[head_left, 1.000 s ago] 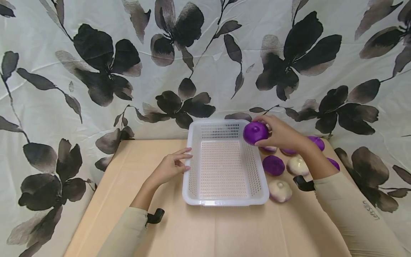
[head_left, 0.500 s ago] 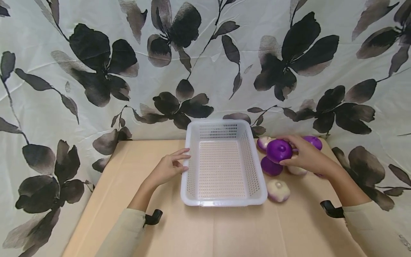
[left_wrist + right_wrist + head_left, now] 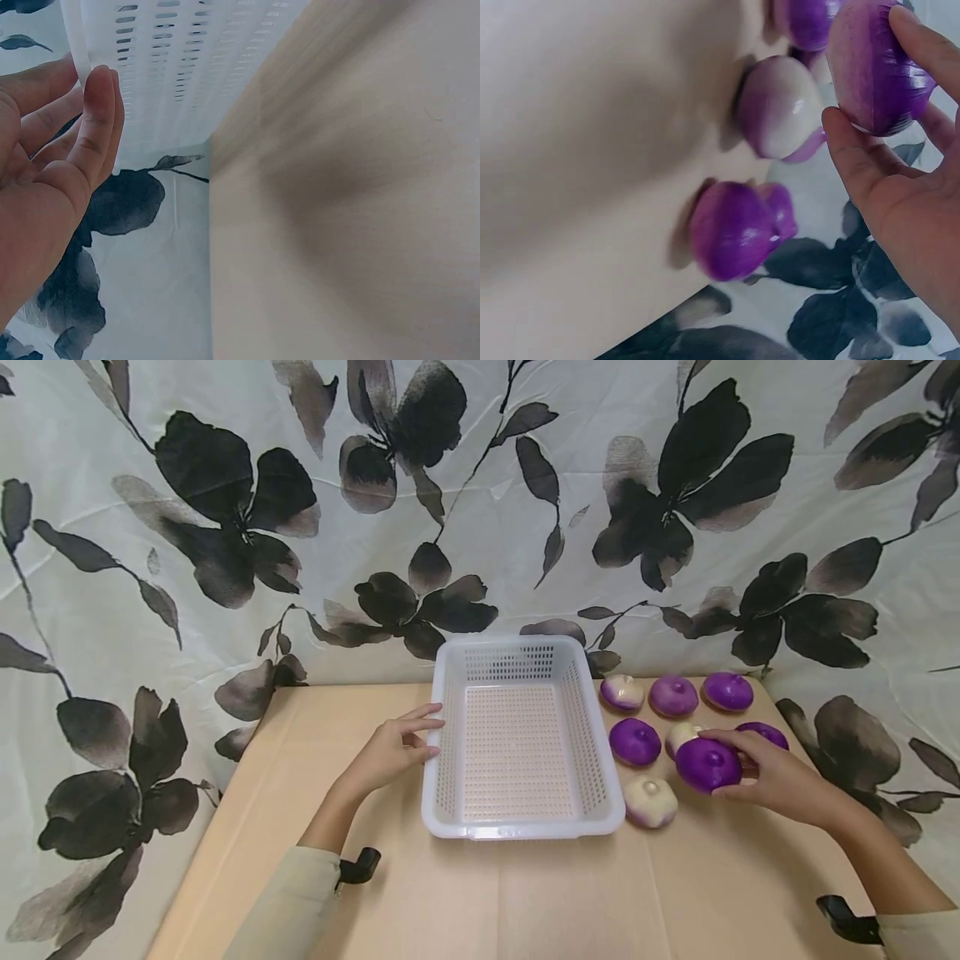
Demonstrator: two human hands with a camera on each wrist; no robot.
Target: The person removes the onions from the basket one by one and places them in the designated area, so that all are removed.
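In the head view my right hand (image 3: 780,777) grips a purple onion (image 3: 708,766) by its side, thumb below and fingers above. It is held over a pale onion (image 3: 681,737), which it partly covers. The right wrist view shows the held onion (image 3: 874,71) between thumb and fingers. My left hand (image 3: 393,752) touches the left rim of a white perforated plastic basket (image 3: 525,832), its fingers and thumb spread along the edge. Up close in the left wrist view, the fingertips meet the basket's rim (image 3: 73,37). Nothing lies inside the basket.
Right of the basket, several onions rest on the light wooden table (image 3: 525,902): purple ones (image 3: 635,742), a mauve one (image 3: 673,696) and white-and-purple ones (image 3: 651,802). A floral cloth (image 3: 525,527) hangs behind the table's back edge.
My right hand has carried the purple onion from beside the basket's far right corner rightward and nearer, over the other onions. My left hand has stayed on the basket rim.
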